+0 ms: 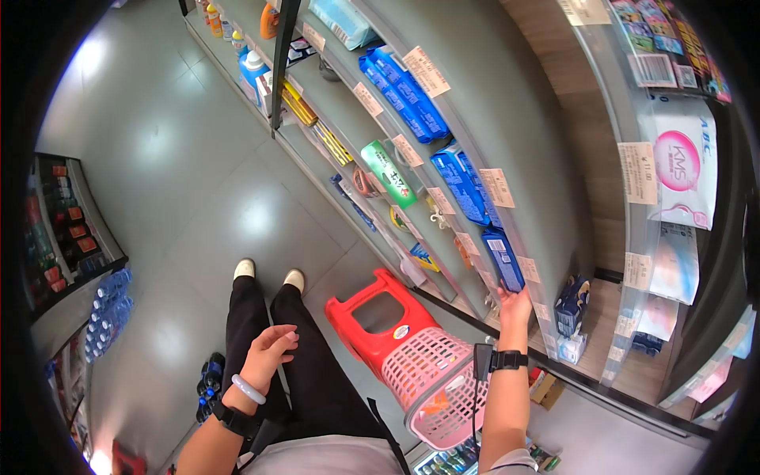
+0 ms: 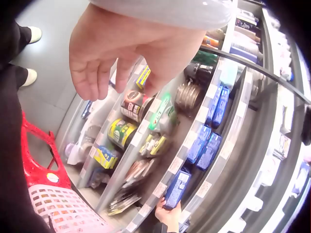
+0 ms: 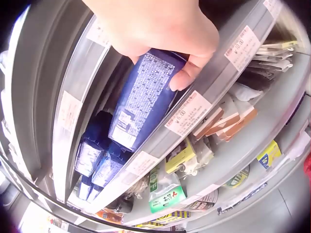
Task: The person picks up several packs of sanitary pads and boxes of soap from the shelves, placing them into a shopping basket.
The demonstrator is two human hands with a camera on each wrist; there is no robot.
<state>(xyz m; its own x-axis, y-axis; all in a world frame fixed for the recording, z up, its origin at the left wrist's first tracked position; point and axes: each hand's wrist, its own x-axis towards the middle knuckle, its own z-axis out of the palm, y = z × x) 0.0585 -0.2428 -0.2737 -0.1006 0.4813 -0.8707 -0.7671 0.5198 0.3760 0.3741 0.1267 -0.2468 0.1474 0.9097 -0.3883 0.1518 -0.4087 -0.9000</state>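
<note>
My right hand [image 1: 514, 307] grips the near end of a dark blue packet [image 1: 503, 260] at the shelf's edge. In the right wrist view the thumb and fingers curl round the packet's [image 3: 144, 97] upper end, and its back with small white print and a barcode faces out. More blue packets [image 1: 462, 184] lie along the same shelf beyond it. My left hand [image 1: 267, 354] hangs in front of the dark trousers with nothing in it, fingers loosely bent. In the left wrist view this hand [image 2: 131, 53] overlaps the lower shelves, well apart from the goods.
A red and pink shopping basket [image 1: 431, 372] stands on the floor beside the legs, against the shelf. Price tags [image 1: 497, 188] line the shelf edges. A green-labelled pack [image 1: 389, 173] sits on a lower shelf. Bottles [image 1: 109, 309] stand at the left.
</note>
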